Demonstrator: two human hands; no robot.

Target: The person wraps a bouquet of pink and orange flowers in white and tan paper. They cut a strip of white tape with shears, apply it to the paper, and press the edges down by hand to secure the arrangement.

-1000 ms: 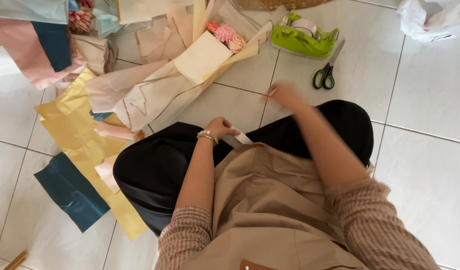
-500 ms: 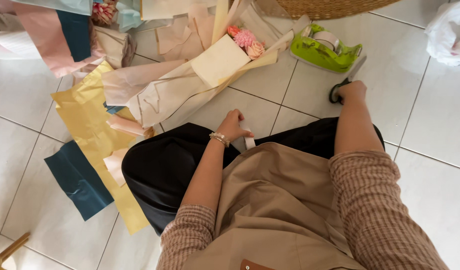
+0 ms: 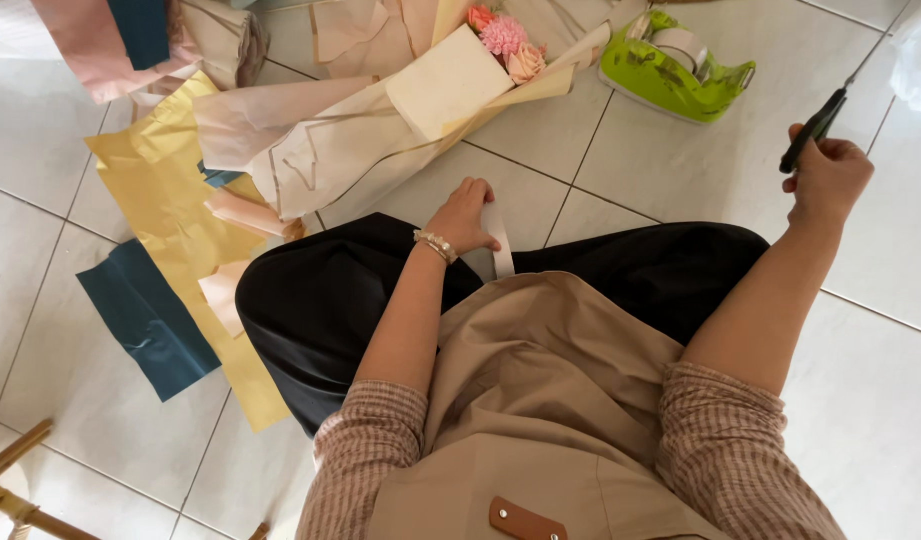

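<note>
I sit on a white tiled floor with black trousers and a tan apron in view. My left hand (image 3: 464,216), with a bead bracelet on its wrist, holds a pale strip of ribbon or tape (image 3: 498,243) over my lap. My right hand (image 3: 828,178) is raised at the right and grips a pair of scissors (image 3: 812,130) with dark handles, lifted off the floor. A green tape dispenser (image 3: 670,72) stands on the tiles ahead, left of the scissors. A wrapped bouquet with pink flowers (image 3: 503,36) in cream and beige paper (image 3: 380,120) lies in front of my left hand.
Sheets of gold paper (image 3: 170,200), teal paper (image 3: 145,315) and pink paper (image 3: 100,55) are spread on the floor at the left. A wooden frame piece (image 3: 10,480) shows at the bottom left. Part of a white plastic bag (image 3: 920,60) lies at the right edge.
My right hand reached to the scissors beside the green dispenser, took hold of them and lifted them to the right. My left hand stayed over my lap with the strip.
</note>
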